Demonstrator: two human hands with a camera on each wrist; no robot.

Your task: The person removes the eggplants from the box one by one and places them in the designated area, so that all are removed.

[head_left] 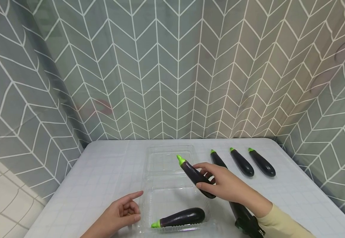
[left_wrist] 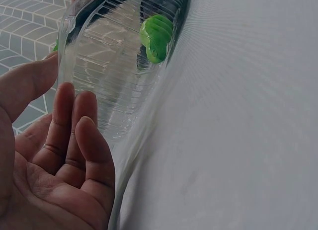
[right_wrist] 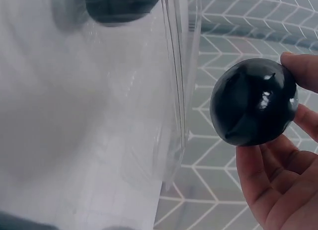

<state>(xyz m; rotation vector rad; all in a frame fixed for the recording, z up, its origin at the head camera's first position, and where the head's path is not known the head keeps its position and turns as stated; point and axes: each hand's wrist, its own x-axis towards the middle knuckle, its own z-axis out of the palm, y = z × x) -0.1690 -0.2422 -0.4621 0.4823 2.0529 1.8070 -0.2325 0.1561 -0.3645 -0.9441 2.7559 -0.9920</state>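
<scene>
My right hand [head_left: 225,181] grips an eggplant [head_left: 193,173] between thumb and fingers, above the right side of a clear plastic clamshell box [head_left: 160,201]. Its green stem end tilts up and to the left; in the right wrist view the rounded dark end of the held eggplant [right_wrist: 256,101] faces the camera. Another eggplant [head_left: 185,216] lies crosswise along the front of the box, green end left. My left hand [head_left: 119,213] is at the box's left edge, index finger extended and the others loosely bent. In the left wrist view its fingertips [left_wrist: 64,93] are at the clear rim.
The box's lid [head_left: 172,150] lies folded back on the white-covered table [head_left: 86,185]. To the right are more eggplants: one [head_left: 217,158] partly hidden by my right hand, a middle one [head_left: 242,163] and a far-right one [head_left: 262,163]. Patterned curtains [head_left: 166,72] enclose the table's back and sides.
</scene>
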